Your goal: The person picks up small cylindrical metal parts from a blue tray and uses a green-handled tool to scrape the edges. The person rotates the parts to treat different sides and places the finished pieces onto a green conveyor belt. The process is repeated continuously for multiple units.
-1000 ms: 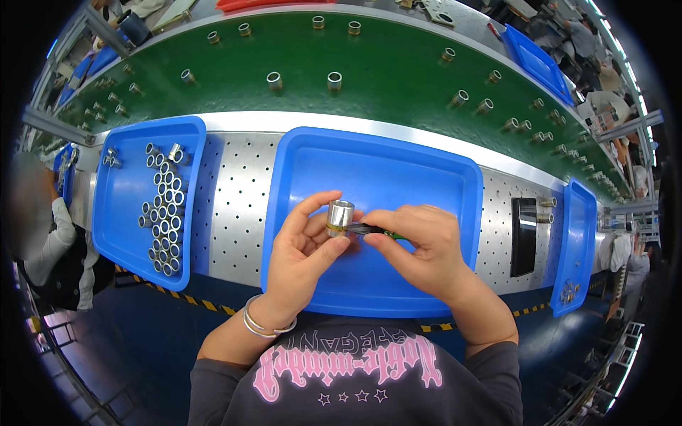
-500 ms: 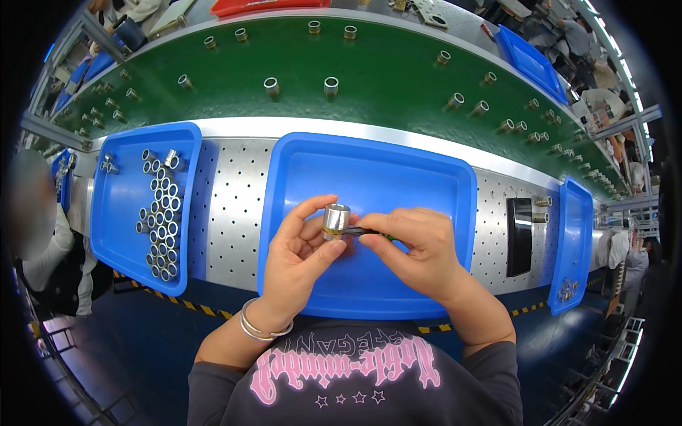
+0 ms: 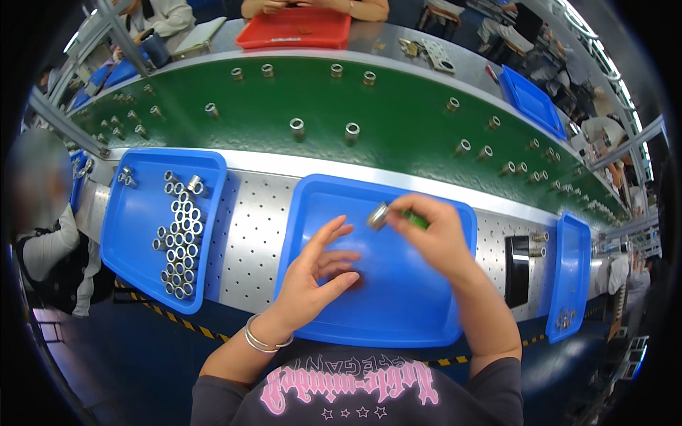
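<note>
My left hand hovers over the blue tray before me, fingers apart and holding nothing. To its upper right, my right hand pinches a short, silvery metal sleeve at its fingertips. The sleeve is tilted and slightly blurred. A green-handled tool is also tucked in the right hand; its working end is hidden. Both hands are above the tray without touching its floor.
At left, a blue tray holds many metal sleeves. Beyond runs a green belt with scattered sleeves. A black flat device and a narrow blue tray lie at right. A red tray sits across the belt beside a person's hands.
The left hand has let go of the sleeve and its fingers have spread. Now the right hand has the sleeve, farther up and right. The whole view has shifted, so the surroundings appear lower.
</note>
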The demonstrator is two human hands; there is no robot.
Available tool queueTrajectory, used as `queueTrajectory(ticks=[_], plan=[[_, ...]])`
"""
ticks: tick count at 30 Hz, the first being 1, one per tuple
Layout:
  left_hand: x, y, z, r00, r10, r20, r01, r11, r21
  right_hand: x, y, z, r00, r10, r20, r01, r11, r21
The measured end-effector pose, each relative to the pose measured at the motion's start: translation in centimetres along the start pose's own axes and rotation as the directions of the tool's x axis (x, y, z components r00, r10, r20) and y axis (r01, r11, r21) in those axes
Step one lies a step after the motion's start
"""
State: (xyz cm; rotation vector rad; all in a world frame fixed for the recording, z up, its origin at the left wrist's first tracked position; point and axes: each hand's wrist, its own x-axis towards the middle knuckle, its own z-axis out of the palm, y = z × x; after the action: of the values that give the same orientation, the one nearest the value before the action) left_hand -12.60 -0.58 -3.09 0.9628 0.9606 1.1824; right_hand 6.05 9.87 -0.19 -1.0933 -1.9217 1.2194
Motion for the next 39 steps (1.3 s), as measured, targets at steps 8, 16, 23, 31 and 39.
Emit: queueTrajectory(ticks=[8, 16, 23, 31, 39], plan=[[0.3, 2.8, -6.9, 0.966, 0.202, -0.162, -0.072, 0.811, 0.581, 10.6, 8.8, -4.5, 0.949, -0.019, -0.315, -0.181, 0.785, -0.592], [1.3, 4.9, -19.5, 0.893, 0.433, -0.118, 0.218, -0.187, 0.958, 9.4, 8.6, -1.8, 0.912, -0.027, -0.409, -0.186, 0.862, -0.472], [2.3, 5.2, -20.3, 0.915, 0.340, -0.215, 0.263, -0.100, 0.960, 6.4, 6.1, -0.1, 0.963, 0.003, -0.270, -0.090, 0.947, -0.309], [3.1, 5.3, -22.9, 0.938, 0.280, -0.204, 0.228, -0.057, 0.972, 5.9, 6.5, 1.5, 0.987, 0.059, -0.151, -0.118, 0.901, -0.417], [1.9, 5.3, -24.0, 0.935, 0.184, -0.302, 0.309, -0.014, 0.951, 6.2, 6.1, 1.7, 0.986, 0.072, -0.148, -0.137, 0.858, -0.496]])
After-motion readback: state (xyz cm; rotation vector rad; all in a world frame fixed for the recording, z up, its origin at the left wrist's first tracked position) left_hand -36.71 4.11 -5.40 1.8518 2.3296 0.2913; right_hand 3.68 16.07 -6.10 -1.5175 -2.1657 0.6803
